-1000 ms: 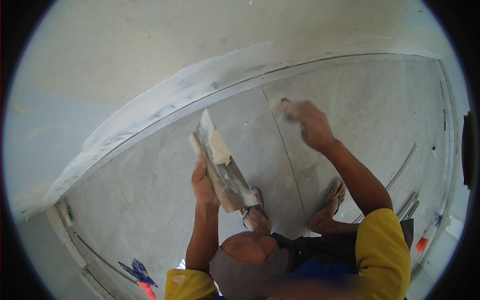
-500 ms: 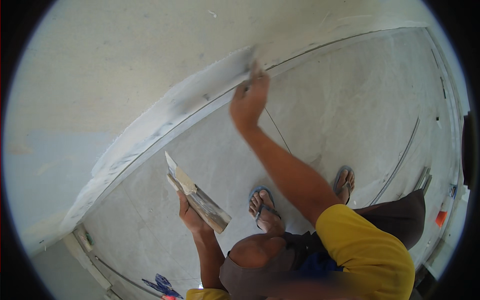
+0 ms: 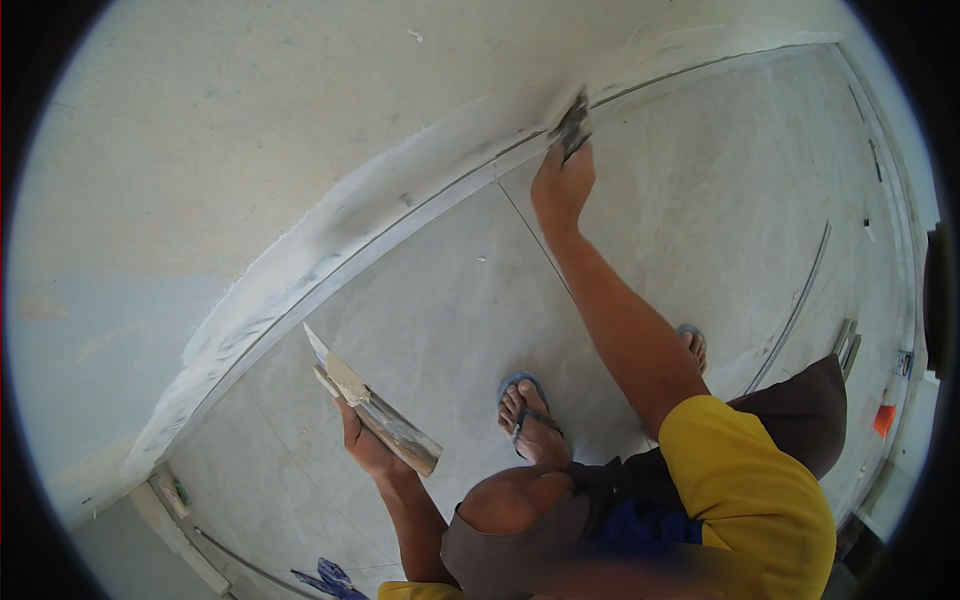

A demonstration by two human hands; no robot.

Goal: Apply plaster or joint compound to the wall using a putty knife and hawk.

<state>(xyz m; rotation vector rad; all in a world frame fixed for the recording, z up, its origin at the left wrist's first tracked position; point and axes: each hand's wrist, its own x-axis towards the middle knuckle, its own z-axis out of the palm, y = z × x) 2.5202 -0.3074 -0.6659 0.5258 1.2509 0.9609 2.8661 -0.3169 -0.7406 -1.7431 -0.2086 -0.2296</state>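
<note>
Where the flat beige wall (image 3: 250,130) meets the smooth grey floor (image 3: 720,190), one dark flat blade (image 3: 572,124), grasped in right hand (image 3: 563,186). Over the floor: long grey metal trowel (image 3: 385,418), bearing beige paste (image 3: 347,381), grasped in left hand (image 3: 373,450). Smeared white band (image 3: 340,228): apparently laid leftward along the wall's lower edge; rightward stretch seemingly uncoated.

Grey floor (image 3: 430,320) — thin strip (image 3: 799,308), blue bundle (image 3: 332,579) (crumpled)

Left fingers (image 3: 351,428) gripping trowel (image 3: 398,434), right fingers (image 3: 584,155) gripping scraper (image 3: 572,126)

Head-worn fisheye view; steeply downward
</note>
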